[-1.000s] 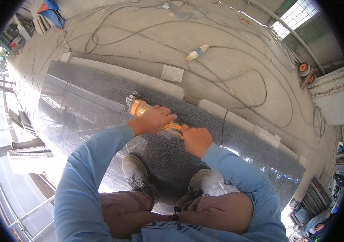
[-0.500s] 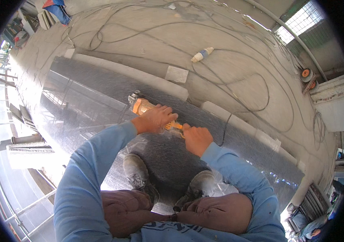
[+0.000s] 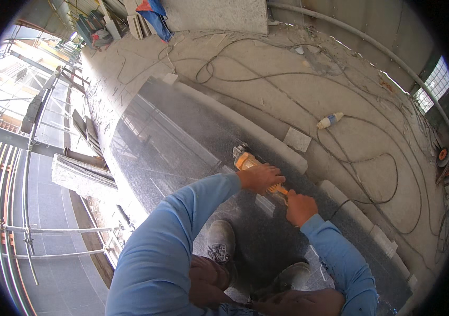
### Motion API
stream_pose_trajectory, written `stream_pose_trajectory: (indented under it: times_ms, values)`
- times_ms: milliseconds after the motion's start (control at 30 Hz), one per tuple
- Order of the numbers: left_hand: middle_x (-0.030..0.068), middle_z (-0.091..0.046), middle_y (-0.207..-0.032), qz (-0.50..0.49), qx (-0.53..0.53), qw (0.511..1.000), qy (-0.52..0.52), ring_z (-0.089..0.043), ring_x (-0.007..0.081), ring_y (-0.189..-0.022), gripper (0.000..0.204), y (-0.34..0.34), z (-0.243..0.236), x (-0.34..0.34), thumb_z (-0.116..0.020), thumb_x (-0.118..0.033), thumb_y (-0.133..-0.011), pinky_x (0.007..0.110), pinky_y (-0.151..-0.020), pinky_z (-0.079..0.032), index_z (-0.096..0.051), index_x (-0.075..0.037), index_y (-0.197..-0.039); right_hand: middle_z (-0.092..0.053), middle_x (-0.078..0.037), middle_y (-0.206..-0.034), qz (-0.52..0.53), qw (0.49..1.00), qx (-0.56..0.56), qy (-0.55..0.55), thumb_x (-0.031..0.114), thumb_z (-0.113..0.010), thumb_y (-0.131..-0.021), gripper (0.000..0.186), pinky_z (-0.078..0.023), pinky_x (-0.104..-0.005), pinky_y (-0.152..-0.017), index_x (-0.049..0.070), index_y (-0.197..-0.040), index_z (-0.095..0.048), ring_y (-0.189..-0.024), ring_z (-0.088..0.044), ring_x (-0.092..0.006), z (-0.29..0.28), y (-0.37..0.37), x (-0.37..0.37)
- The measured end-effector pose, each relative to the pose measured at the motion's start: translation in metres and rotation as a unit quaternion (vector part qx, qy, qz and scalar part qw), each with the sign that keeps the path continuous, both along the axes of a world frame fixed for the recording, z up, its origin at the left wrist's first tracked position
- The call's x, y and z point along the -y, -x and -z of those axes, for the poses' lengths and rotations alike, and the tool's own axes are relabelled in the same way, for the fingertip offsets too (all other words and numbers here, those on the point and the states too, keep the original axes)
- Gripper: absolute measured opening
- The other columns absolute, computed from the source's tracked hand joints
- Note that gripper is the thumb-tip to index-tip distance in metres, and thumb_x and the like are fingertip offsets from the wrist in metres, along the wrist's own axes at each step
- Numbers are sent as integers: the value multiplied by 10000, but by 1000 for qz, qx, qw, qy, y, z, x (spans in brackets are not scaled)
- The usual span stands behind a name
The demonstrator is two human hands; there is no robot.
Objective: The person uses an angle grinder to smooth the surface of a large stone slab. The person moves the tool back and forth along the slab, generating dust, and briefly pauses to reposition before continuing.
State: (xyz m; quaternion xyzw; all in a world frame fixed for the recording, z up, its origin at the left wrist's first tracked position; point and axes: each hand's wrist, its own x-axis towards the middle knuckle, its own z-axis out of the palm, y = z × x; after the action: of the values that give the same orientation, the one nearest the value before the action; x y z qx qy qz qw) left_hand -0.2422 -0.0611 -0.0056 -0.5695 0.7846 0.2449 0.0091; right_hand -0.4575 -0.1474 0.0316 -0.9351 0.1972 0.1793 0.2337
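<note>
An orange angle grinder [image 3: 245,161] rests low over a dark polished stone slab [image 3: 166,142], its head toward the slab's far long edge, with faint dust around it. My left hand [image 3: 261,176] is closed round the grinder's body. Just behind it, my right hand [image 3: 300,208] grips the orange rear handle, from which a dark cord runs off to the right. Both my shoes [image 3: 219,242] are on the slab below my hands.
Pale stone strips [image 3: 327,194] border the slab's far side. Beyond are tangled cables, a connector [image 3: 330,120] and a loose tile [image 3: 297,139] on the dusty floor. Scaffolding [image 3: 30,231] and stacked boards [image 3: 82,171] are at left; a wheeled item [image 3: 443,155] is at right.
My view has swung left, so slab, grinder and hands appear farther right and more scaffolding shows. Both hands still grip the grinder.
</note>
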Motion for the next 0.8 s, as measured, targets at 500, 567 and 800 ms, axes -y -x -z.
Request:
stream_pose_trajectory:
  times_ms: [500, 567, 800]
  values:
    - [131, -575, -1138, 4, -35, 998, 50, -580, 331, -1136, 743, 40, -15, -4, -877, -248, -635, 447, -972, -472, -545, -102, -1283, -708, -205, -810, 21, 1000, 14, 9, 89, -645, -841, 190, -572, -467, -690, 9, -992, -560, -771, -725, -353, -38, 43, -7]
    - [129, -575, -1143, 1, -42, 998, 53, -585, 330, -1132, 734, 40, -12, -4, -873, -249, -645, 451, -973, -475, -545, -104, -1285, -707, -202, -805, 24, 1000, 17, 5, 90, -644, -843, 184, -572, -461, -680, 9, -986, -561, -766, -726, -348, -36, 44, -6]
    - [119, -575, -1127, 3, -7, 999, 52, -598, 329, -1107, 716, 26, -8, -1, -871, -244, -654, 455, -968, -475, -547, -106, -1278, -706, -192, -798, 21, 999, 25, -13, 95, -645, -854, 183, -575, -453, -657, -1, -987, -564, -746, -726, -340, -20, 30, -3]
